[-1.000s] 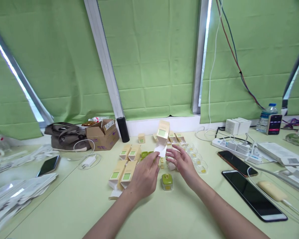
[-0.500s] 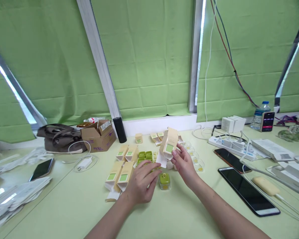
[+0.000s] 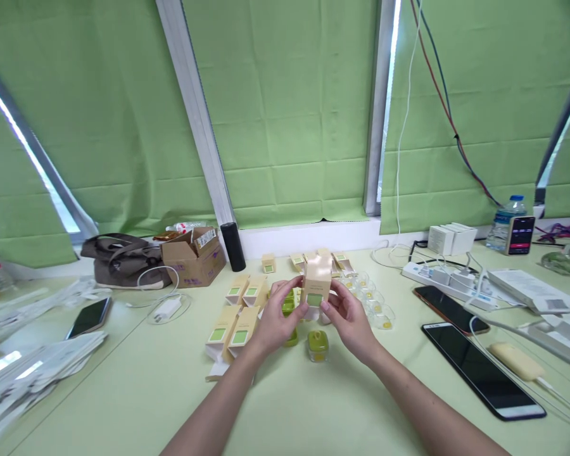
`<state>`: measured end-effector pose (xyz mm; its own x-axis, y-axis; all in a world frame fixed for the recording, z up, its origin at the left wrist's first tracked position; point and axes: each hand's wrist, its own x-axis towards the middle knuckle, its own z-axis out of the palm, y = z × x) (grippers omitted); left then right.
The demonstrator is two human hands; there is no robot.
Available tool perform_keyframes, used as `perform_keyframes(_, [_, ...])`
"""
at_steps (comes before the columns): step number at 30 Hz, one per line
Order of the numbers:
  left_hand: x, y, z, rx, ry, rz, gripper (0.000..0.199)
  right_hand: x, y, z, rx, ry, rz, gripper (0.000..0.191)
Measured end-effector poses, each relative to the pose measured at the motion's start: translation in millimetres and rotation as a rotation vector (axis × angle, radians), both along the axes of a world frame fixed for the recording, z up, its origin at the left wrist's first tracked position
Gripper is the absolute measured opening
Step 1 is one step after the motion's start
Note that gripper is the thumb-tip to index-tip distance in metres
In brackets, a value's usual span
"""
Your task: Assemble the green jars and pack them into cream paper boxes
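Note:
Between my two hands, above the table, is a small cream cardboard box [image 3: 317,282] with a green window on its front. My left hand [image 3: 279,316] grips its left side and my right hand [image 3: 349,316] its right side, thumbs at the lower front. Just below stands a small clear jar with a green lid [image 3: 318,346]. Several similar cardboard boxes [image 3: 246,326] lie left of my left hand. Green lids [image 3: 289,304] are partly hidden behind my left hand. Clear jars [image 3: 373,297] with yellow in them stand beyond my right hand.
More small boxes [image 3: 297,261] lie at the back. At left are a brown carton [image 3: 192,259], a black cylinder [image 3: 232,247], a grey bag [image 3: 123,263] and a charger [image 3: 167,309]. Phones [image 3: 482,370], a power strip [image 3: 449,285] and cables spread along the right.
The cardboard box has come down and stands more upright. My left hand has moved up to it and now grips its left side. The view has shifted slightly.

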<state>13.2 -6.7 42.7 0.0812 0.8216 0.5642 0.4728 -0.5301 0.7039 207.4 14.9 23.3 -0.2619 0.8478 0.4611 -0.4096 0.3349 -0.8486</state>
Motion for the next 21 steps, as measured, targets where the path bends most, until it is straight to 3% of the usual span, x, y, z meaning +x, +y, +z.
perform_keyframes(5, [3, 2, -16.2, -0.079, -0.138, 0.046, 0.060, 2, -3, 2.9, 0.040, -0.060, 0.032, 0.045])
perform_keyframes(9, [2, -2, -20.4, -0.088, -0.139, 0.041, 0.059, 3, -2, 2.5, 0.086, -0.103, 0.030, 0.044])
perform_keyframes(13, [-1, -9, -21.4, 0.149, 0.042, 0.123, 0.049, 7, 1, -2.6, 0.296, -0.209, -0.158, 0.041])
perform_keyframes(17, [-2, -14, -21.9, 0.484, 0.282, 0.223, 0.051, 10, 3, -8.4, 0.701, -0.341, -0.451, 0.050])
perform_keyframes(21, [-2, -18, -21.2, 0.737, 0.388, 0.307, 0.051, 8, 3, -13.7, 1.035, -0.320, -0.594, 0.063])
